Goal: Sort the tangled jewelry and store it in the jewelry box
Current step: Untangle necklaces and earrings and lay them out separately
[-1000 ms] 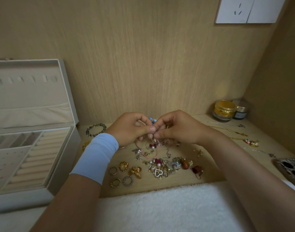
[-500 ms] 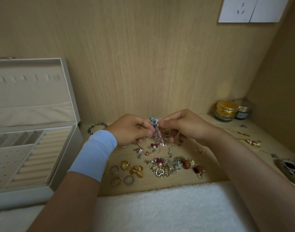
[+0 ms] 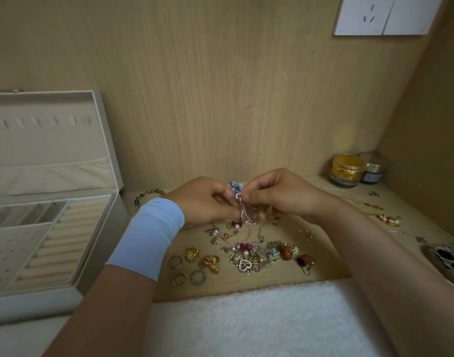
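Note:
My left hand [image 3: 204,200] and my right hand [image 3: 280,193] meet above the desk, both pinching a tangled string of jewelry [image 3: 240,202] with blue beads on top and a thin pink cord hanging down. Below them lies a tangled pile of jewelry [image 3: 257,255] with pearls, hearts and brown beads. Several rings [image 3: 192,266] and a gold bow [image 3: 209,264] lie to its left. The open cream jewelry box [image 3: 97,243] stands at the left, its ring rolls and compartments showing no jewelry.
A beaded bracelet [image 3: 147,195] lies behind my left wrist. Thin necklaces [image 3: 380,215] lie at the right, near two small jars [image 3: 349,170] in the back corner. A white fluffy cloth [image 3: 246,320] covers the near edge. A patterned object [image 3: 450,258] sits at far right.
My hands have drawn slightly apart and lifted the tangled string, so the blue beads and hanging cord now show between my fingers.

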A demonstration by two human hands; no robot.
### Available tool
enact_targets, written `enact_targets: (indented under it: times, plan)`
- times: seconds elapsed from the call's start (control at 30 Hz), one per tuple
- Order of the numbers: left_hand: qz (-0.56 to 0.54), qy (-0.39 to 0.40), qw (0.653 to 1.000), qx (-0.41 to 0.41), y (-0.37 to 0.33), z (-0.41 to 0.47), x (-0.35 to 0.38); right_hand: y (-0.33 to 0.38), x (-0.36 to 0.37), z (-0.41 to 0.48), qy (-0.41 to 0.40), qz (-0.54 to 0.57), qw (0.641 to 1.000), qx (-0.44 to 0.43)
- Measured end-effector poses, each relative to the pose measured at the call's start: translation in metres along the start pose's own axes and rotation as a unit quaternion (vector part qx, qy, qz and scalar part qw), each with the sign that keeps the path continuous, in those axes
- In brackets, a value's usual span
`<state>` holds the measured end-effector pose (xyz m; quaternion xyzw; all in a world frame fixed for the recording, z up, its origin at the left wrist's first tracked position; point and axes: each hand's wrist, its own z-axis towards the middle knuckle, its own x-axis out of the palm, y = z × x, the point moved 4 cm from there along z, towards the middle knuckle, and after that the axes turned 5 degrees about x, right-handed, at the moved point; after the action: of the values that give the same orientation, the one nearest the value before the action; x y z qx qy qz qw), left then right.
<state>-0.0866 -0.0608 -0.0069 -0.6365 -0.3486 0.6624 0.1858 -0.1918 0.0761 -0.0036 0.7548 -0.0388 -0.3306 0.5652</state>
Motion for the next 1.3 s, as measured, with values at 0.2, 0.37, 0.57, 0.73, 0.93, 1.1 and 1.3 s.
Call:
enact_targets:
  times: [0.2,0.37,0.57,0.73,0.93,1.1,1.3]
  plan:
    - [-0.017,-0.052,0.998,0.033,0.002,0.004,0.003,0.000,-0.004,0.001,0.020,0.007,1.000,-0.017]
    - [0.021,0.046,0.999,0.006,0.003,-0.004,-0.001,-0.003,-0.016,-0.006,0.101,-0.056,0.993,0.009]
    - [0.061,-0.032,0.998,0.005,0.000,0.003,0.009,-0.004,-0.029,0.002,-0.024,-0.187,0.982,-0.017]
    - [0.129,-0.001,0.992,0.000,0.000,0.007,0.023,-0.014,-0.007,0.009,0.014,-0.287,0.958,0.001]
    - [0.031,-0.076,0.996,0.038,-0.006,0.004,0.010,-0.002,-0.024,0.002,-0.022,-0.258,0.966,-0.012]
    - [-0.101,-0.109,0.988,0.051,-0.009,0.005,0.005,0.007,-0.031,-0.004,-0.021,-0.153,0.988,-0.014]
    - [-0.096,-0.057,0.994,0.008,-0.006,0.002,0.005,0.006,-0.036,-0.003,-0.029,-0.079,0.996,-0.012]
